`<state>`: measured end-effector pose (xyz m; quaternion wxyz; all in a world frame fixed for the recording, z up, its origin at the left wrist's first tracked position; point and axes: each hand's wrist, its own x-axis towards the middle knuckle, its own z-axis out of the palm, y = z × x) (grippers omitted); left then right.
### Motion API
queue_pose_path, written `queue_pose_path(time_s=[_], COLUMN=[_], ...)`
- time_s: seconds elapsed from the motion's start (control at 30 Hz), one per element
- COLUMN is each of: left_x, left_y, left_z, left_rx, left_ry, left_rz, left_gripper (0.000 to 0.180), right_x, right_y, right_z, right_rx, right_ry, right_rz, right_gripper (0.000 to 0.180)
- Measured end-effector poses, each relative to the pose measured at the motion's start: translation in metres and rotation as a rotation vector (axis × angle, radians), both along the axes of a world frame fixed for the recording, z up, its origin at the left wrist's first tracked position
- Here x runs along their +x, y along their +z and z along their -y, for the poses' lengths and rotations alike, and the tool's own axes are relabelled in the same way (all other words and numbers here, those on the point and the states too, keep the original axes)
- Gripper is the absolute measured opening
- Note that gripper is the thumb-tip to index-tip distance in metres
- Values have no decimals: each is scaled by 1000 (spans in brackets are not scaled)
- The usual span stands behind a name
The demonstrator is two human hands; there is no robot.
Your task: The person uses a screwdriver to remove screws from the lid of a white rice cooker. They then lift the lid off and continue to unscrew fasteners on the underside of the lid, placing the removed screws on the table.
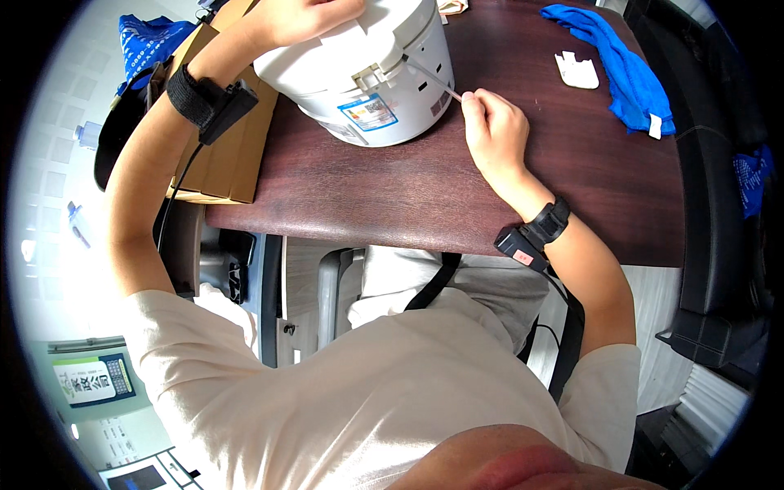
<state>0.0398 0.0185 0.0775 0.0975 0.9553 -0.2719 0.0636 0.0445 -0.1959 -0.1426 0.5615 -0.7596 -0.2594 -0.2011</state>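
Note:
A white, rounded lidded appliance, which looks like a rice cooker (396, 102), stands at the far edge of my view, with a blue-bordered label on its side. My left hand (306, 18) grips the top of it at the lid, with its fingers partly cut off by the upper edge. To the right of the cooker, my right hand (496, 131) pinches a thin pale stick (437, 80) between thumb and fingers. The stick's far end reaches the cooker's side by the latch-like part below the lid; its tip is too small to make out.
A brown cardboard box (233, 155) stands left of the cooker on the dark wooden table (351, 192). A blue cloth (625, 73) and a small white pad-like item (577, 71) lie at the right. A black padded seat (710, 245) stands beyond the table's right edge.

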Motion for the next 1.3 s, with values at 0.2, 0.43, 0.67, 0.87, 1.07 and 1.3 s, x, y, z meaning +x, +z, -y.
queue_pose_path(time_s=[0.2, 0.43, 0.67, 0.87, 1.07, 1.3], left_x=[-1, -7, -11, -9, -6, -4], left_y=[-1, -3, 0, 1, -1, -1], left_z=[1, 7, 9, -1, 0, -4], left_rx=[14, 84, 74, 77, 62, 116], left_ry=[-18, 1, 8, -90, -56, -67], left_rz=[27, 105, 71, 85, 47, 96], left_gripper=[22, 21, 21, 22, 23, 27], right_x=[0, -7, -7, -7, -16, -37], right_y=[-1, 4, 5, 46, 101, 137], right_z=[0, -4, -3, 24, 49, 50], right_rx=[-6, -25, -80, -331, -617, -874], right_ry=[-4, 50, 57, -26, -111, -216], right_rz=[32, 147, 110, 225, 405, 659], right_gripper=[38, 41, 44, 48, 49, 44])
